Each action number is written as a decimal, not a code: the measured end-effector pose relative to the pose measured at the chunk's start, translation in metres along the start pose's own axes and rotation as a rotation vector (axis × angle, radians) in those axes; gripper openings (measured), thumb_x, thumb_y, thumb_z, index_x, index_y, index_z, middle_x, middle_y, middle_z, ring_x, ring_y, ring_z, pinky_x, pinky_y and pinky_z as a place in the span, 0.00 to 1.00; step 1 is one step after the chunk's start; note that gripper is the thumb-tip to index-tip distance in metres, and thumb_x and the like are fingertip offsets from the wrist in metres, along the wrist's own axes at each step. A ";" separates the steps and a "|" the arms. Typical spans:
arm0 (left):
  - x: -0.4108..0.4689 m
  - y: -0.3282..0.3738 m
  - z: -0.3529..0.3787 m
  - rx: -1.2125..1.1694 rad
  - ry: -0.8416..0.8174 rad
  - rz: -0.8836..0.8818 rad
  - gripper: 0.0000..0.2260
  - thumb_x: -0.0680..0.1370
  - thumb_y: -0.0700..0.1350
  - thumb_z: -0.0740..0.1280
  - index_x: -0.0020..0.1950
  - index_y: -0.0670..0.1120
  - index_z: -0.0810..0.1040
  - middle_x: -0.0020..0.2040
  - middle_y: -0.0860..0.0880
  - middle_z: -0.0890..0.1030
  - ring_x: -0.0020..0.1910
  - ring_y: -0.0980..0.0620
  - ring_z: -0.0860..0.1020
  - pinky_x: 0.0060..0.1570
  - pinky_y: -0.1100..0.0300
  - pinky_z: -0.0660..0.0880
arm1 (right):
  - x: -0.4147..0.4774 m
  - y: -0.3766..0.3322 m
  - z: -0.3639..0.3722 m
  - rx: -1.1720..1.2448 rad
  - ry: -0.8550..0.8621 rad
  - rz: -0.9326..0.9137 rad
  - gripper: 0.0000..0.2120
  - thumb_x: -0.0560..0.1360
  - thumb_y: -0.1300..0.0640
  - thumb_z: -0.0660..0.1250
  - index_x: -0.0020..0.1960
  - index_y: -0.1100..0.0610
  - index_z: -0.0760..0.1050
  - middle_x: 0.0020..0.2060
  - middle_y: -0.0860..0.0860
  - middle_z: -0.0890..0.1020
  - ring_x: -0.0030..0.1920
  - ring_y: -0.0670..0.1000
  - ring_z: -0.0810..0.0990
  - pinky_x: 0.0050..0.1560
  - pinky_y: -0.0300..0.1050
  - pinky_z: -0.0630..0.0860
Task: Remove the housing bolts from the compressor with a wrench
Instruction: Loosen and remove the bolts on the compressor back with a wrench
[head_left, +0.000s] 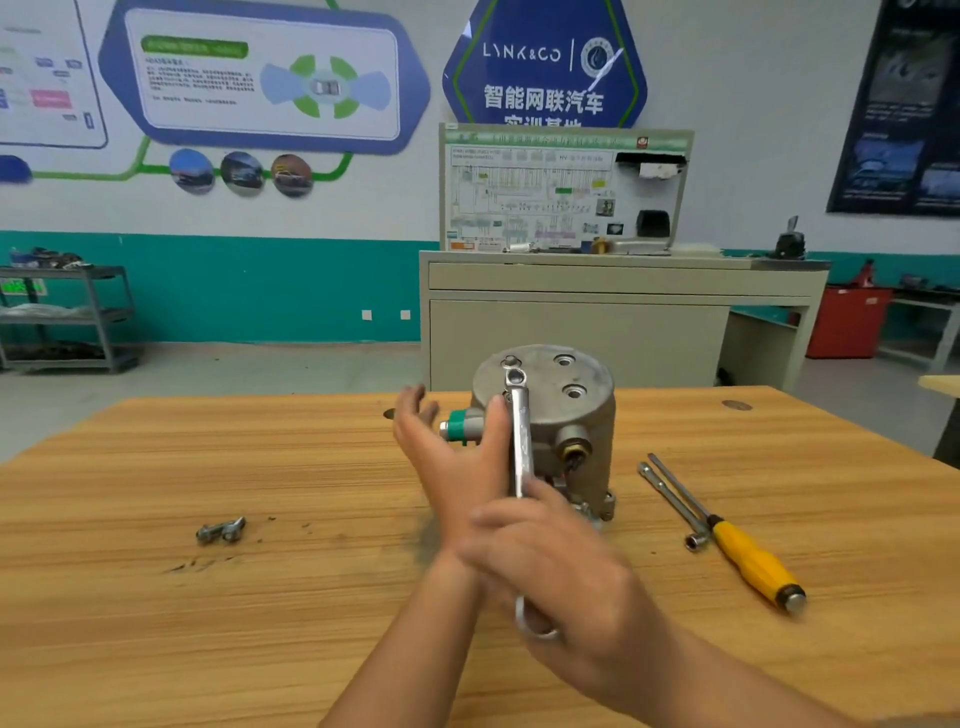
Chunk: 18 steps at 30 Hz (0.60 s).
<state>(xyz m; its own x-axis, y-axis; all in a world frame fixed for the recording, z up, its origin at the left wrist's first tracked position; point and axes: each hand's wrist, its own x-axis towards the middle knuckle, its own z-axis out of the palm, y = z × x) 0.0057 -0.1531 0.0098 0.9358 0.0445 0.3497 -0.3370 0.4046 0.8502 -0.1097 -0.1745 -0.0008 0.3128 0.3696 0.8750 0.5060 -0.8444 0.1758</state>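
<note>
**Wrench being held to the compressor's top**

The compressor (566, 410) is being kept upright on the wooden table (208, 623). The wrench (521, 441) is being gripped low on its shaft by the blurred right hand (561, 566), fingers curled round it, and its ring end is being rested on the compressor's top face. The left hand (452, 457) is being held open against the compressor's left side, fingers spread. Loose bolts (221, 530) are lying well left of the compressor, and a yellow-handled screwdriver (748, 556) and a socket bar (670, 499) are lying to its right.
</note>
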 end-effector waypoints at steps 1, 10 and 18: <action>0.001 0.004 -0.003 0.096 0.003 0.127 0.29 0.72 0.44 0.72 0.69 0.48 0.64 0.68 0.47 0.67 0.66 0.52 0.68 0.66 0.49 0.67 | -0.006 0.003 -0.006 0.037 0.026 0.090 0.09 0.74 0.65 0.62 0.52 0.62 0.78 0.47 0.56 0.82 0.55 0.53 0.78 0.63 0.48 0.70; 0.038 0.041 -0.012 0.689 -0.541 0.589 0.13 0.76 0.42 0.68 0.61 0.45 0.79 0.57 0.49 0.81 0.53 0.55 0.77 0.54 0.69 0.68 | -0.009 0.015 -0.023 0.165 0.377 0.670 0.10 0.72 0.51 0.63 0.50 0.52 0.79 0.47 0.43 0.82 0.51 0.38 0.79 0.50 0.28 0.73; 0.052 0.052 -0.004 0.603 -0.600 0.423 0.09 0.75 0.40 0.69 0.55 0.45 0.82 0.45 0.56 0.81 0.42 0.65 0.76 0.44 0.79 0.70 | 0.003 0.034 -0.013 0.157 0.580 0.652 0.13 0.77 0.46 0.60 0.51 0.51 0.80 0.51 0.44 0.82 0.54 0.39 0.78 0.54 0.34 0.74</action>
<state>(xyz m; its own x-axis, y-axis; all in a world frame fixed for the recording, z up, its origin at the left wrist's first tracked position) 0.0372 -0.1260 0.0702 0.5709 -0.4656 0.6762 -0.7895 -0.0851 0.6079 -0.1013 -0.2073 0.0138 0.1419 -0.4573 0.8779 0.4870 -0.7398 -0.4641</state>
